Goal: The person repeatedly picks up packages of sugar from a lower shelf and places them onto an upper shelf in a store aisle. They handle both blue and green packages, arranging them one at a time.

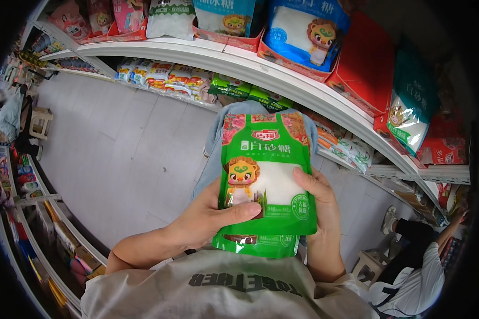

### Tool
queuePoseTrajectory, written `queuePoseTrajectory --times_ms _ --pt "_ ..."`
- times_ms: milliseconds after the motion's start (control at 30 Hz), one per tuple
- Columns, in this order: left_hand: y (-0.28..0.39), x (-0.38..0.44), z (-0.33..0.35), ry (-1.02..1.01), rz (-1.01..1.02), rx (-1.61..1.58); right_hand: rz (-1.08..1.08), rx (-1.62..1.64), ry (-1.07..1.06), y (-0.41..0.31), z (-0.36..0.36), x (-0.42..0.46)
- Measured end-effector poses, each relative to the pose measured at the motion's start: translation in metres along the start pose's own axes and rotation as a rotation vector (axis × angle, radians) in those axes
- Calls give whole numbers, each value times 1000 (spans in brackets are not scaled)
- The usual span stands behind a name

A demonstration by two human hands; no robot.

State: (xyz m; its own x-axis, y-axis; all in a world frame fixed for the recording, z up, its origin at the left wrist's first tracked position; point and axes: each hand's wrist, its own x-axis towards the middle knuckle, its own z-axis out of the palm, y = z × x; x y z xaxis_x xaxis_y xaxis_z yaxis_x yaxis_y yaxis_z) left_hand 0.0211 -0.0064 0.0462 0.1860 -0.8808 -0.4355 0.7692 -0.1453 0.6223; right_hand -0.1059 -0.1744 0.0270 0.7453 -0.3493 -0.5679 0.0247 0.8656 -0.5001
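Two green plastic bags of white sugar are stacked in front of my chest. The upper sugar bag (pixel 279 179) faces up, with a lion cartoon, printed flowers and a clear window showing white grains. Beneath it, the lower edge of a second green bag (pixel 263 249) sticks out towards me. My left hand (pixel 219 215) grips the left side, its thumb lying across the front of the upper bag. On the right side my right hand (pixel 321 195) holds on, thumb near the window. The fingers of both hands are mostly hidden behind the bags.
A white shelf (pixel 207 50) curves across ahead, holding a blue sugar bag (pixel 301 36), a teal sugar bag (pixel 413 95) and a red carton (pixel 365 63). Lower down lie green packets (pixel 231 85). At the lower right a person (pixel 419 271) sits by a plastic stool (pixel 369 265); another shelf (pixel 36 199) stands left.
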Motion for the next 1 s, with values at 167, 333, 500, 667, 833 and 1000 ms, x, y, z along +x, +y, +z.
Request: queuePoseTrajectory --times_ms 167,333,500,667,833,1000 --pt "-8 1 -4 26 0 9 5 14 -41 -1 -3 -1" --pt "-13 -1 -2 80 -15 -19 12 42 -45 2 -7 -3" --pt "-20 -7 0 113 -4 80 -65 96 -101 10 -12 -6" --pt "-31 -10 7 95 173 143 -132 117 -132 20 -29 -10" --pt "-32 -9 10 90 255 253 -89 134 -70 24 -29 -9" --pt "-27 -6 2 140 124 130 25 211 -50 20 -24 -8"
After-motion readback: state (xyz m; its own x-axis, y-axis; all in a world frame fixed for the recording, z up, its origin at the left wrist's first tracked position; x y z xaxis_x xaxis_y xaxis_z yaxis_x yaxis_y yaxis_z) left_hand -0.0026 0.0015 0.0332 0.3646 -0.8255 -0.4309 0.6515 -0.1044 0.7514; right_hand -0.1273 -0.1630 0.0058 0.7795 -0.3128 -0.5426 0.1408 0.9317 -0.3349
